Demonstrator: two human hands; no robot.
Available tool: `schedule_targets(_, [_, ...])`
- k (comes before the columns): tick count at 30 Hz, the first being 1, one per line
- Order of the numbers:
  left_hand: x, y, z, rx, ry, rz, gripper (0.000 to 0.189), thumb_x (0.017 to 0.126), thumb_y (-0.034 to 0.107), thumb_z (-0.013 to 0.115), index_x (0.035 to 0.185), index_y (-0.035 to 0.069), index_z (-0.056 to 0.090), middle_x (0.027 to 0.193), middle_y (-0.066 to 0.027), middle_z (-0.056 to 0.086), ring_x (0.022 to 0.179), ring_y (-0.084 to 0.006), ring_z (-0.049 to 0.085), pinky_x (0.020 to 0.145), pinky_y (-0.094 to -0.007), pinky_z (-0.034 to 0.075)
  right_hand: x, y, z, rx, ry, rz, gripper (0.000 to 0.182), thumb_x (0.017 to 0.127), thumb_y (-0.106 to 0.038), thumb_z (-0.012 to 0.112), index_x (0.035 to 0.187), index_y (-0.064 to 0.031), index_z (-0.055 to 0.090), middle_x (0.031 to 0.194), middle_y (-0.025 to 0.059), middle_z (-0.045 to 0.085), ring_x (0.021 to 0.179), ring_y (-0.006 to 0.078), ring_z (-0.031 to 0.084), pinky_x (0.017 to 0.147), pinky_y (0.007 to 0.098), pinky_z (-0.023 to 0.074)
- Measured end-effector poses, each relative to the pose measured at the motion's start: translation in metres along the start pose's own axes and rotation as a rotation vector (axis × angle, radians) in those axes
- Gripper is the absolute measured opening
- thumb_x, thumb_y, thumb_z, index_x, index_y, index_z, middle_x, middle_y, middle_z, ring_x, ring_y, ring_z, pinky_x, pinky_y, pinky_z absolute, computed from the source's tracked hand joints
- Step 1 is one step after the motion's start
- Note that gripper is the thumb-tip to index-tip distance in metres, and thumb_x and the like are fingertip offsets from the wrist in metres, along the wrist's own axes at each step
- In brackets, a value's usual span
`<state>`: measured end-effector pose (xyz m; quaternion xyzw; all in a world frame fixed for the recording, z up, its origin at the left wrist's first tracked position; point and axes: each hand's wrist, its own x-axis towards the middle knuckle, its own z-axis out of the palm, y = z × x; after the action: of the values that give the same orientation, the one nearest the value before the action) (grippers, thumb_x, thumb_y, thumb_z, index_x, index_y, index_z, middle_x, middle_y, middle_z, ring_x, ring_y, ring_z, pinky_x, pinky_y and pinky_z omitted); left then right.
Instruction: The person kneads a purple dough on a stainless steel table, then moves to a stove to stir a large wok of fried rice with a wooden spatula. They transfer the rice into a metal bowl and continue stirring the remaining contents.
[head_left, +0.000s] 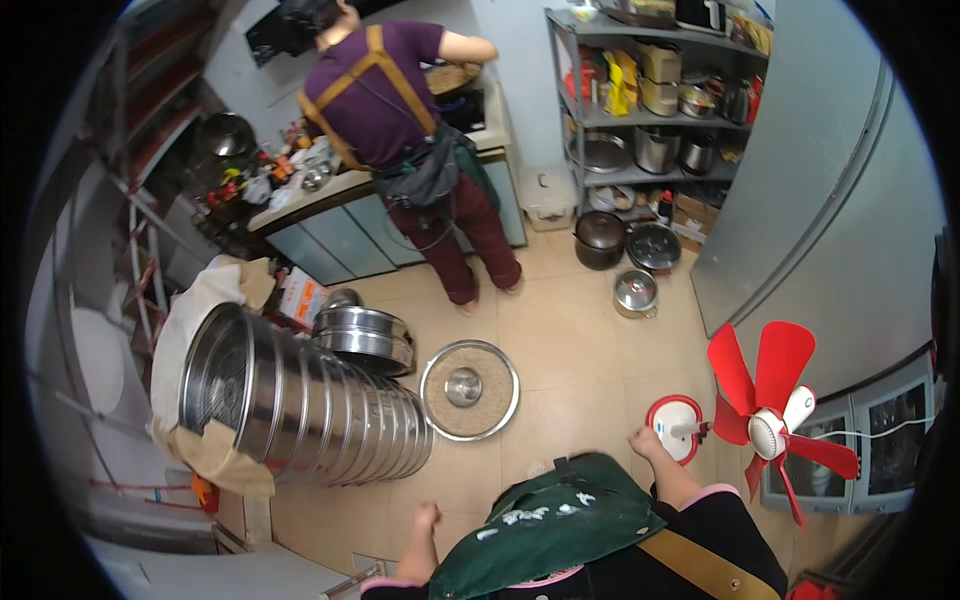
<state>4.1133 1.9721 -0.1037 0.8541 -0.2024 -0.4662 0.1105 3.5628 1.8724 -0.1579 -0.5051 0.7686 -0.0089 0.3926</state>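
Observation:
My left hand (427, 514) hangs at my side, low in the picture, its fingers curled, over the tiled floor. My right hand (646, 442) is on the other side of my dark green apron (555, 517), near the round red and white base (675, 429) of a standing fan with red blades (785, 367); whether it touches the base cannot be told. A wide metal tray of grain-like stuff (491, 382) lies on the floor before me, a metal bowl (463, 386) in its middle. Beside it rises a tall stack of steel steamer tiers (322, 409), cloth around its top.
A person in a purple shirt (367, 97) stands at the kitchen counter (337, 182). Pots (600, 238) and a lidded saucepan (636, 292) stand on the floor below a metal shelf rack (622, 116). A large refrigerator (832, 225) is at right, and shorter steamer tiers (365, 337) lie at left.

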Motion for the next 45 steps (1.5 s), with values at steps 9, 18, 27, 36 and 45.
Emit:
schedule_targets(9, [0.116, 0.33, 0.064, -0.159, -0.059, 0.424, 0.017, 0.082, 0.015, 0.054, 0.09, 0.001, 0.059, 0.072, -0.0075, 0.059, 0.055, -0.0146, 0.056, 0.047, -0.0265, 0.044, 0.083, -0.056, -0.04, 0.091, -0.041, 0.139, 0.046, 0.074, -0.035, 0.06, 0.099, 0.003, 0.059, 0.099, 0.0236, 0.059, 0.095, 0.0345, 0.057, 0.083, 0.0371, 0.0447])
schedule_targets(18, [0.116, 0.417, 0.152, 0.0, -0.306, 0.125, 0.029, 0.083, 0.026, 0.057, 0.098, 0.002, 0.058, 0.078, -0.0057, 0.058, 0.066, -0.0165, 0.058, 0.053, -0.0276, 0.046, 0.305, -0.066, -0.206, 0.326, 0.203, 0.224, 0.033, 0.073, -0.028, 0.061, 0.089, 0.0006, 0.063, 0.09, 0.022, 0.062, 0.088, 0.0332, 0.059, 0.078, 0.0371, 0.0465])
schedule_targets(27, [0.128, 0.524, 0.137, -0.015, -0.125, -0.033, 0.027, 0.077, 0.019, 0.059, 0.095, -0.001, 0.057, 0.077, -0.0106, 0.058, 0.064, -0.0209, 0.06, 0.053, -0.0304, 0.049, 0.461, -0.168, -0.288, 0.175, 0.153, 0.039, 0.025, 0.072, -0.023, 0.058, 0.079, -0.0001, 0.064, 0.077, 0.0203, 0.062, 0.078, 0.0312, 0.062, 0.07, 0.0372, 0.0483])
schedule_targets(36, [0.243, 0.667, 0.152, 0.056, -0.228, 0.241, 0.034, 0.079, 0.027, 0.06, 0.099, -0.001, 0.059, 0.086, -0.0109, 0.062, 0.07, -0.0216, 0.058, 0.062, -0.0308, 0.047, 0.594, -0.213, -0.322, 0.085, -0.059, 0.036, 0.028, 0.075, -0.027, 0.059, 0.074, 0.0015, 0.061, 0.062, 0.0118, 0.06, 0.054, 0.0209, 0.06, 0.045, 0.0333, 0.0465])
schedule_targets(45, [0.21, 0.774, 0.177, -0.01, -0.206, 0.177, 0.041, 0.081, 0.03, 0.059, 0.107, -0.002, 0.055, 0.092, -0.0132, 0.062, 0.086, -0.0207, 0.057, 0.076, -0.0299, 0.045, 0.7, -0.304, -0.37, -0.099, -0.013, -0.144, 0.038, 0.075, -0.033, 0.058, 0.087, 0.0021, 0.063, 0.083, 0.0193, 0.062, 0.066, 0.0272, 0.062, 0.059, 0.0366, 0.0492])
